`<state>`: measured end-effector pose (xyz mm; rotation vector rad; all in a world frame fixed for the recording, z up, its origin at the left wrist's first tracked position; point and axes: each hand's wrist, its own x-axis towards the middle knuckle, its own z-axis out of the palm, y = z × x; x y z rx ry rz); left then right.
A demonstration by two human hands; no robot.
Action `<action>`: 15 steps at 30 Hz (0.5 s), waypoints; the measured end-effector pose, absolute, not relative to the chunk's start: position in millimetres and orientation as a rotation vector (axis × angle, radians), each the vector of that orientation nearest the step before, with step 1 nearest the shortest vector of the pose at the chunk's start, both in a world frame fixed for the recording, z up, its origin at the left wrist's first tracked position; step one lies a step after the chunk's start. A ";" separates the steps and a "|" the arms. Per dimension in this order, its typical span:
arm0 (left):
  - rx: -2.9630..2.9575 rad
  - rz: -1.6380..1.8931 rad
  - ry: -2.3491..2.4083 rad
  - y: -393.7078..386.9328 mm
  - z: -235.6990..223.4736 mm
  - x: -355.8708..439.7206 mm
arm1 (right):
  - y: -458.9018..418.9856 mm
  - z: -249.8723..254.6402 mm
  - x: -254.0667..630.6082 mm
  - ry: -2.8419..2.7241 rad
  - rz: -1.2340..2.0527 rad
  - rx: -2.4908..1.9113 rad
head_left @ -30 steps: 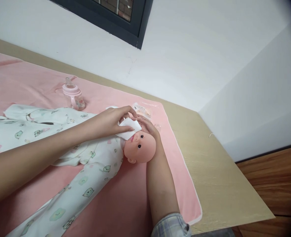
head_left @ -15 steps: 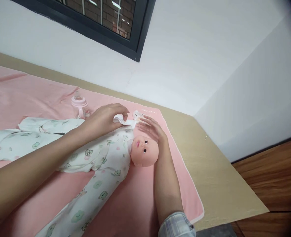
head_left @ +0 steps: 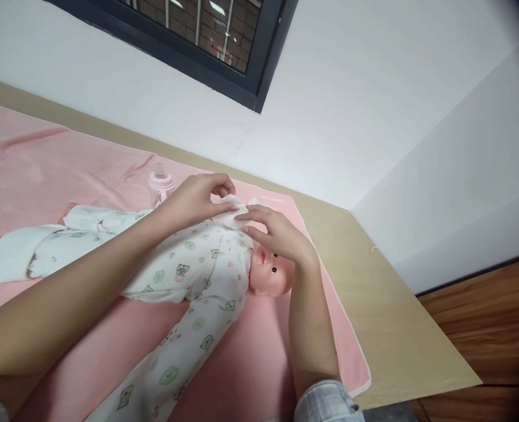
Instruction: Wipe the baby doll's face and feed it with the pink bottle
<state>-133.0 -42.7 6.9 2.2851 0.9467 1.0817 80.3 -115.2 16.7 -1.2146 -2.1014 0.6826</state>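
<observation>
Clock centre = doll's head (head_left: 268, 281), 12 = away from the person. Nearest, at 5 o'clock, is the plaid sleeve (head_left: 329, 401) of the R arm. The doll (head_left: 217, 252), in white printed clothes, lies face up on the pink mat (head_left: 241, 346); its body runs to 9, its near arm to 8.

The tissue (head_left: 231, 220), white and thin, is at approx. 11, over the doll's chest/shoulder. L hand (head_left: 204, 196), at 10–11, holds it btw. thumb and fingers. R hand (head_left: 281, 234), at 12–1, hides part of the doll's face; its fingertips meet the tissue's edge, but I can't tell if they pinch it.

Progress, in my judgement: doll is dressed and laid down, tissue is in hand and partly spread, so work w/ it looks unfinished; how much is left, the view doesn't show.

Farther, at 10, the baby bottle (head_left: 160, 183) stands past the L wrist, partly hidden. Then table (head_left: 373, 328) at 3–4, wall (head_left: 325, 111) behind, and window (head_left: 224, 29) approx. 11–12.
</observation>
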 end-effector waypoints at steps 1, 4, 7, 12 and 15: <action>2.258 1.099 0.926 -41.6 7.3 -135.2 | -111.8 14.4 80.3 -2.065 0.678 -1.211; 2.147 1.177 0.877 -38.3 10.2 -143.9 | -97.9 9.7 97.7 -1.888 0.665 -1.246; 2.045 1.237 0.890 -35.9 16.6 -155.2 | -83.5 3.9 129.4 -1.681 0.551 -1.436; 1.948 1.270 0.901 -34.3 27.2 -171.9 | -63.2 -19.9 170.7 -1.509 0.665 -1.638; 1.917 1.294 0.908 -32.9 29.6 -177.0 | -50.3 -40.6 179.7 -1.420 0.706 -1.590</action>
